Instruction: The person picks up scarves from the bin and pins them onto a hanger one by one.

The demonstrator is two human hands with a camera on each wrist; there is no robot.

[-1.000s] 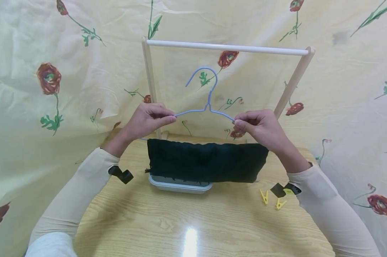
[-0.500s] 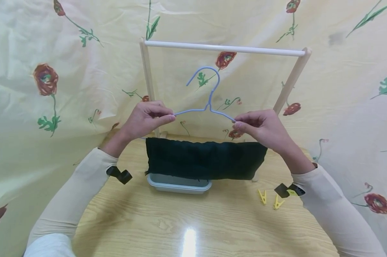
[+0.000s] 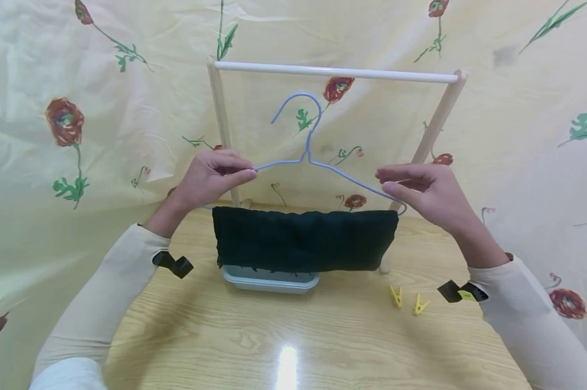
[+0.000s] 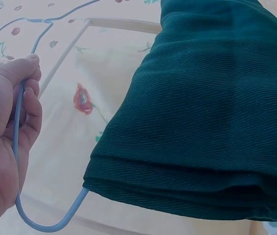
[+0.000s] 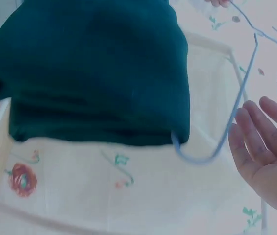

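A blue wire clothes hanger (image 3: 308, 143) is held up in front of the rack, its hook pointing upward and curving left. Over its lower bar hangs a folded dark green cloth (image 3: 303, 241), with scarf-like fringe strands along the lower edge. My left hand (image 3: 215, 176) pinches the hanger's left shoulder between thumb and fingers. Beside the right shoulder, my right hand (image 3: 430, 195) has its thumb apart from loosely extended fingers. In the right wrist view, the wire runs close by the fingertips (image 5: 240, 115), outside any grasp.
Behind the hanger stands a rack with a white rail (image 3: 332, 70) and wooden side posts (image 3: 435, 127). A pale blue tub (image 3: 269, 284) sits on the wooden table (image 3: 225, 346), partly under the cloth. Two yellow clothes pegs (image 3: 396, 297) lie to the right.
My right hand has let go of the hanger's right shoulder and moved right. The hanger, cloth and left hand have shifted slightly left in view.
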